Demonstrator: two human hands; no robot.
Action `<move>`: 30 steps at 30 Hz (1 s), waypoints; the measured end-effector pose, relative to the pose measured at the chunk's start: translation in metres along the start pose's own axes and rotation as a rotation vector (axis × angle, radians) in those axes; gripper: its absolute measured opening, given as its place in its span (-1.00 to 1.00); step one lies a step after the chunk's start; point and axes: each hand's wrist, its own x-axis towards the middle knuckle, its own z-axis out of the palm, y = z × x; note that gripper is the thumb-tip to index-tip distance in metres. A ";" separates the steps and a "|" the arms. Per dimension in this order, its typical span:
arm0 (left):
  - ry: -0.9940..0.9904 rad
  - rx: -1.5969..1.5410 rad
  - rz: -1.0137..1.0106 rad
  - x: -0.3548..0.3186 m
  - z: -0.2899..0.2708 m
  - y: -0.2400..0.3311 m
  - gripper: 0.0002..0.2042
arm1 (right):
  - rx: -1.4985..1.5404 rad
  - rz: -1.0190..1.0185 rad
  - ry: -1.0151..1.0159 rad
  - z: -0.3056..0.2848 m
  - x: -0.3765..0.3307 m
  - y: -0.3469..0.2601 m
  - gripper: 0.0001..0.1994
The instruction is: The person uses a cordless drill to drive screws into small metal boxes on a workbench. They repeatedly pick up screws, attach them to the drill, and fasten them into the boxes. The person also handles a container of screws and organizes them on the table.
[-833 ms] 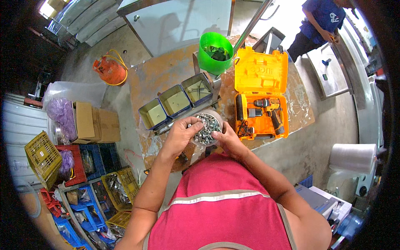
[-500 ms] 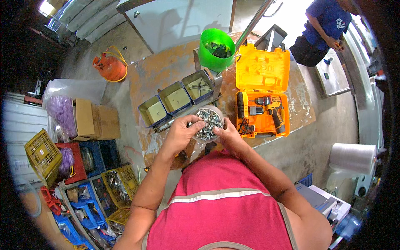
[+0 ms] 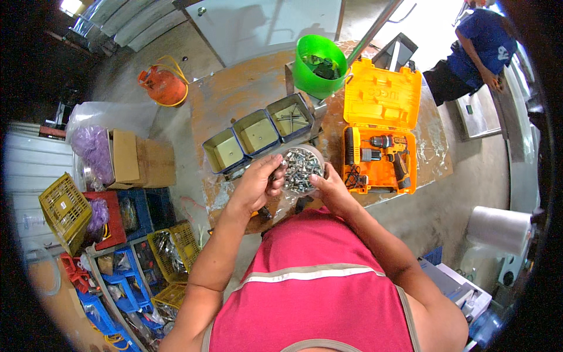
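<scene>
Curling left hand (image 3: 258, 182) fingers, right hand (image 3: 328, 189) cupping bowl (image 3: 302, 167)

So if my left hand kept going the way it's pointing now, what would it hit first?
Probably the round container of small grey metal hardware: the left hand points right at its rim, fingertips apparently touching it already, though depth is unclear.

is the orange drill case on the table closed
No, the orange drill case lies open on the table, its lid folded back and the cordless drill showing inside.
</scene>
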 end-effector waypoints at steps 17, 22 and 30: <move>0.584 0.592 0.391 -0.003 -0.135 0.068 -0.81 | 0.028 -0.016 -0.005 0.000 -0.003 0.016 -0.19; 0.685 1.086 0.336 0.021 -0.174 0.068 -0.77 | 0.028 0.042 0.028 0.004 -0.007 0.017 -0.18; 0.607 1.289 0.597 -0.013 -0.065 0.059 -0.79 | 0.113 -0.046 0.001 0.007 -0.005 0.020 -0.18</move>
